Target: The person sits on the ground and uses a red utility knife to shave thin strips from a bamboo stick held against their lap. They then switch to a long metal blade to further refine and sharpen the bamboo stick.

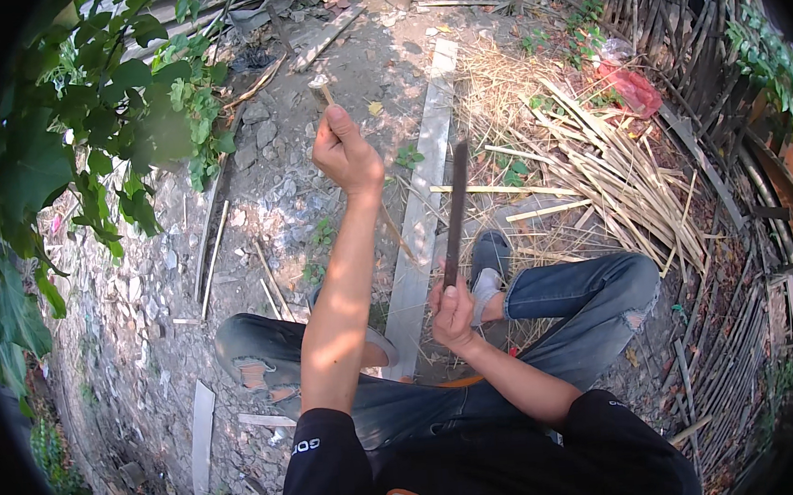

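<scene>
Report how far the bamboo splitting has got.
Done: a heap of split bamboo strips lies right of the grey plank. In hand: the left hand grips a thin stick upright, and the right hand holds a long dark blade. Left: that stick looks uncut, and other sticks lie scattered on the stony ground.

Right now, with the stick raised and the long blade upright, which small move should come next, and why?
Probably bring the left hand and its thin bamboo stick nearer the dark blade held upright by the right hand. Stick and blade stand clearly apart, so no cut can start yet.
</scene>
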`<state>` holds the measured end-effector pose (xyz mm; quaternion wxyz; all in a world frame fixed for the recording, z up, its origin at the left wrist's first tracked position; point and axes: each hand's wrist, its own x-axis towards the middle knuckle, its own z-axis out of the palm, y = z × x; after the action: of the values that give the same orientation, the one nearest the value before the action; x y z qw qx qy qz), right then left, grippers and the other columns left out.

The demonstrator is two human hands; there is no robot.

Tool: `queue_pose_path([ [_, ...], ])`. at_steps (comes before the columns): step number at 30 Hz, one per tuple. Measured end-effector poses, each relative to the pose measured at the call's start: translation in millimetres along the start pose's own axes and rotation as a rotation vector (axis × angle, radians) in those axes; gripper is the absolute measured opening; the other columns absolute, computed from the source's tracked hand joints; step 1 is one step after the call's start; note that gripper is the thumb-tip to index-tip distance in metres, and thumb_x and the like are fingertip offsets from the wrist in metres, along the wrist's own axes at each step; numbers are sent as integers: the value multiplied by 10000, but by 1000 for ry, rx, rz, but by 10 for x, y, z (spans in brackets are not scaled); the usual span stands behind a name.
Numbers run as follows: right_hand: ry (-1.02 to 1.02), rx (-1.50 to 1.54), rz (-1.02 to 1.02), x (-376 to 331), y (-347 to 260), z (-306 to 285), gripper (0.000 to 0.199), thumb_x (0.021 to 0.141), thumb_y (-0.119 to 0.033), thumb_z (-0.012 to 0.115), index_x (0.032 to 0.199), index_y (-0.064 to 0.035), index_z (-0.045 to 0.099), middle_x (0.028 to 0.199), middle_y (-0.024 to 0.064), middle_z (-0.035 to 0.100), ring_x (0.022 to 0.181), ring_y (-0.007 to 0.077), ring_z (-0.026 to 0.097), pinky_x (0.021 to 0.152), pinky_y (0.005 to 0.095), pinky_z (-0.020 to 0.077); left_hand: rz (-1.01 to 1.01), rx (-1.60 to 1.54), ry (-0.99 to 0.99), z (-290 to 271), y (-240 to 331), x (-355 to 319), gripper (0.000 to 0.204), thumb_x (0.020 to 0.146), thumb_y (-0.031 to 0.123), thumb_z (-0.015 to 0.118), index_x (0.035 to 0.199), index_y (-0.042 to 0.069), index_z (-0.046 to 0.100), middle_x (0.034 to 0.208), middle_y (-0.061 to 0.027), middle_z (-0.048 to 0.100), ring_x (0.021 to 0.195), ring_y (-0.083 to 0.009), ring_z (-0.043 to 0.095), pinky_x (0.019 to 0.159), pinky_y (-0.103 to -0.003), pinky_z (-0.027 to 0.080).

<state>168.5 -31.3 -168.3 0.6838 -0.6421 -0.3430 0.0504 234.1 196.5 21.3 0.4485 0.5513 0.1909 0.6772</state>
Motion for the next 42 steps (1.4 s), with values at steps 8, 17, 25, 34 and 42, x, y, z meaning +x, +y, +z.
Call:
queue_pose_path([
  [8,-175,-81,514,-22,464,-123,445,1106,-295,480,1387,37,574,894,150,692,796,262,684,746,383,528,38,15,54,-210,-124,143,619,1102,521,502,671,86,416,590,57,372,568,-56,338,522,-307,238],
  [17,-118,-274,214,-508,727,42,445,1133,-355,405,1327,9,570,710,63,537,586,117,518,535,295,426,-2,19,58,-187,-50,90,604,1109,500,498,674,88,423,599,54,365,575,-61,339,530,-299,242],
  [25,-117,-62,553,-13,849,-38,371,1100,-321,510,1148,19,652,777,152,665,674,266,624,671,409,492,-2,-105,89,-368,65,44,623,1098,545,507,666,108,404,581,58,360,557,-51,322,510,-278,226],
  [34,88,374,250,774,-258,57,372,1123,-278,464,1326,25,537,718,-20,477,619,52,432,548,253,363,25,-95,50,-185,-51,-10,610,1102,528,509,678,101,410,607,40,396,560,-56,332,510,-279,237],
  [42,-176,-377,610,-740,1673,-36,392,1111,-387,480,1181,-22,607,662,45,527,517,146,533,472,340,436,72,-76,63,-73,-3,-18,607,1101,531,506,678,105,414,590,54,339,556,-59,308,506,-289,222],
])
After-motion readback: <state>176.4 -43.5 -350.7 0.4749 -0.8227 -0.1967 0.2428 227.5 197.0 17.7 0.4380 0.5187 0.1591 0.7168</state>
